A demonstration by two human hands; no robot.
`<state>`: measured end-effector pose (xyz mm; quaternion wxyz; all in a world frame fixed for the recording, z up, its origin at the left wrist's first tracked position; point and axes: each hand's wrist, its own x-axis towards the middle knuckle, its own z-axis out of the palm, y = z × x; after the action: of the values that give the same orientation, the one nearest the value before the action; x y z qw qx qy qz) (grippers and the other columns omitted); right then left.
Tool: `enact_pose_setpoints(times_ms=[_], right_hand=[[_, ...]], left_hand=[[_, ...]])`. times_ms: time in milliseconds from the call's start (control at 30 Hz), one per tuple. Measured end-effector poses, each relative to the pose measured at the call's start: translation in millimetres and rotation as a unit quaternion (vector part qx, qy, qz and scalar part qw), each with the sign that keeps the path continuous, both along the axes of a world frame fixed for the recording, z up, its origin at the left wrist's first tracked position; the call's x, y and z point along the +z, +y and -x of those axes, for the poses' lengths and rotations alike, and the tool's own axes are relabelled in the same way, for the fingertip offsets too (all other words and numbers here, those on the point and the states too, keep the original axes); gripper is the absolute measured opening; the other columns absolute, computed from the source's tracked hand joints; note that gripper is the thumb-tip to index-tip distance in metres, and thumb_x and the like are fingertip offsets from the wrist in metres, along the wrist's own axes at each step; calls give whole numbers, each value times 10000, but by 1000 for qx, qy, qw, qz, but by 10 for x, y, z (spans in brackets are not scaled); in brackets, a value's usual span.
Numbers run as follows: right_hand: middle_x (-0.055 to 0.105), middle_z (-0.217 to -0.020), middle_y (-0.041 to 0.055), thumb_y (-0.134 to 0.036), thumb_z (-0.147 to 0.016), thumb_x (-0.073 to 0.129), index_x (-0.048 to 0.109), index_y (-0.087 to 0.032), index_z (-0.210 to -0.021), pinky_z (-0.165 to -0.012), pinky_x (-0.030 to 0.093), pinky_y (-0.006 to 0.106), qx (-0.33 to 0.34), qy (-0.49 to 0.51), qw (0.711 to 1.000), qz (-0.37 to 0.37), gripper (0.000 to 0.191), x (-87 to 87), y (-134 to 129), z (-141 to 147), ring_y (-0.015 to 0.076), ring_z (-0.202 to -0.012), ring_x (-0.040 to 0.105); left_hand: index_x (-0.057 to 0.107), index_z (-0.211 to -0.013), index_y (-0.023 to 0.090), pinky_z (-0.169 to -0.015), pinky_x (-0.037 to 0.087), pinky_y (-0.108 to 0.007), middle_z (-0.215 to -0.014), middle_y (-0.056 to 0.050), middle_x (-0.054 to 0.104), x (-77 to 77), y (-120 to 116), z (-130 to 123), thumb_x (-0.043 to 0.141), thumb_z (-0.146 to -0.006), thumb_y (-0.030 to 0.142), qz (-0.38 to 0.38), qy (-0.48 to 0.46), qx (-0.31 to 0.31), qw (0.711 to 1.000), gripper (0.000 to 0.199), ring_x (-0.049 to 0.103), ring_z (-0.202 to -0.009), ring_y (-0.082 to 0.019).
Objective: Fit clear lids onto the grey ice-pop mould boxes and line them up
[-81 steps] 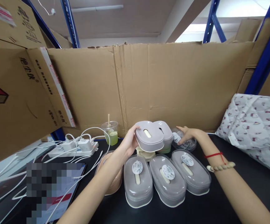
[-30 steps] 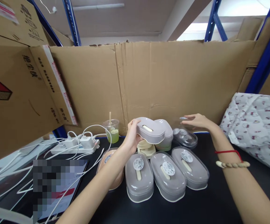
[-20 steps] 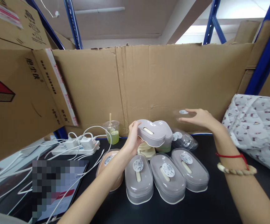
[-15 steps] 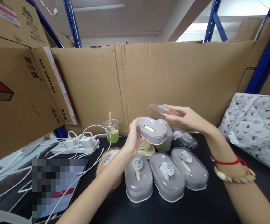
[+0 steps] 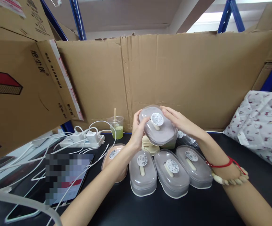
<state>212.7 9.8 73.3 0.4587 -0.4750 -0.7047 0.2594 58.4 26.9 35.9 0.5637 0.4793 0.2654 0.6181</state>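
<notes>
A grey oval box [image 5: 160, 133] with a clear lid and a round printed sticker [image 5: 157, 119] is held up between both hands. My left hand [image 5: 139, 127] grips its left side, thumb on top of the lid. At the upper right edge, my right hand [image 5: 174, 121] has its fingers closed on the same box. Below stand three similar lidded grey boxes in a row, a left one [image 5: 147, 180], a middle one [image 5: 177, 182] and a right one [image 5: 203, 172]. A pinkish box [image 5: 122, 177] is partly behind my left forearm.
Cream-coloured pieces [image 5: 150, 146] and several clear lids [image 5: 189, 141] lie behind the row. A cup of green drink [image 5: 118, 132], a power strip [image 5: 79, 143] with white cables and a tablet [image 5: 76, 182] are leftward. A patterned bag [image 5: 265, 125] is at right; cardboard [image 5: 192, 78] stands behind.
The clear lid that my right hand held in the air is now on the grey box. My right hand has come down and left onto it, and the box top faces the camera more.
</notes>
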Motion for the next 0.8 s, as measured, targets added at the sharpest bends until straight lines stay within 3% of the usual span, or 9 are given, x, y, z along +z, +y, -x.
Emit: enact_pose_setpoints(times_ms=[100, 233, 400, 633, 700, 800], right_hand=[[625, -1164, 109, -603, -691, 635, 623, -175, -1108, -943, 450, 396, 29, 65, 997, 1, 598, -34, 21, 83, 242, -1064, 578], [671, -1020, 98, -592, -620, 692, 641, -153, -970, -838, 486, 367, 26, 132, 991, -3, 563, -52, 8, 180, 211, -907, 621], [654, -1095, 90, -513, -585, 739, 599, -171, -994, -889, 473, 369, 7, 115, 993, -18, 551, -26, -21, 200, 221, -992, 604], [551, -1273, 119, -574, -676, 618, 523, -171, -1156, -999, 423, 397, 17, 90, 996, 4, 634, -8, -38, 150, 257, -1164, 523], [514, -1315, 129, -559, -645, 653, 486, -165, -1213, -998, 429, 397, 4, 58, 998, 24, 711, 22, -66, 109, 265, -1185, 505], [492, -1342, 118, -488, -593, 722, 461, -173, -1255, -989, 444, 384, -4, 5, 1000, 30, 779, 120, -148, 10, 265, -1195, 495]], left_hand=[[485, -1154, 214, -969, 409, -351, -1273, -62, 536, -7, 15, 17, 687, -606, 329, -77, 33, -37, 996, 596, 474, -1206, -256], [520, -1114, 171, -1005, 379, -385, -1248, -96, 555, 11, -27, 6, 688, -650, 443, -62, 40, -3, 997, 563, 484, -1192, -266], [576, -1041, 164, -947, 418, -333, -1212, -88, 586, 37, -50, 10, 677, -676, 424, -61, 30, -21, 998, 460, 516, -1159, -254], [582, -1088, 181, -669, 465, -241, -1114, -73, 622, 42, -50, 20, 651, -712, 391, -45, 28, -41, 998, 437, 574, -1013, -236], [545, -1150, 176, -677, 474, -248, -1173, -82, 598, 45, -80, -8, 614, -762, 391, -27, 13, -35, 999, 449, 566, -1045, -241], [455, -1258, 197, -810, 480, -289, -1304, -82, 523, 48, -113, -51, 545, -838, 390, -6, 9, -67, 998, 471, 509, -1167, -239]])
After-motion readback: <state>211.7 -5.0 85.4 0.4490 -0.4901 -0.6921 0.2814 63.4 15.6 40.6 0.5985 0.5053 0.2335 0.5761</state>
